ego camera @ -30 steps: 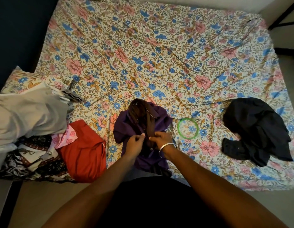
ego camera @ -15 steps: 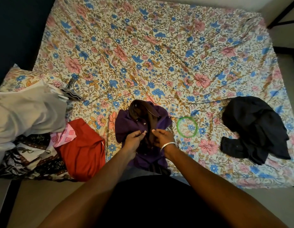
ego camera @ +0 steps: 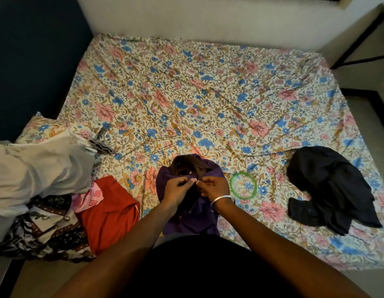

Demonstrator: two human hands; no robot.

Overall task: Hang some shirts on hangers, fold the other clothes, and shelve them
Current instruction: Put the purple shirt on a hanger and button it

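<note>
**Both hands at the purple shirt's placket**

We see the purple shirt [ego camera: 187, 220] lying at the bed's [ego camera: 208, 93] near edge, collar pointing away from us, its long axis running toward our body. Our left hand [ego camera: 178, 189] and right hand [ego camera: 214, 187] meet over its chest, each grip pinching the front opening just below the collar. A green ring [ego camera: 231, 186] lies just right of it, a red garment [ego camera: 109, 209] left, a black garment [ego camera: 328, 188] well right.

grey cloth heap [ego camera: 36, 175]: cut off at left edge
purple button-front shirt [ego camera: 186, 220]: middle hidden under both hands
</note>
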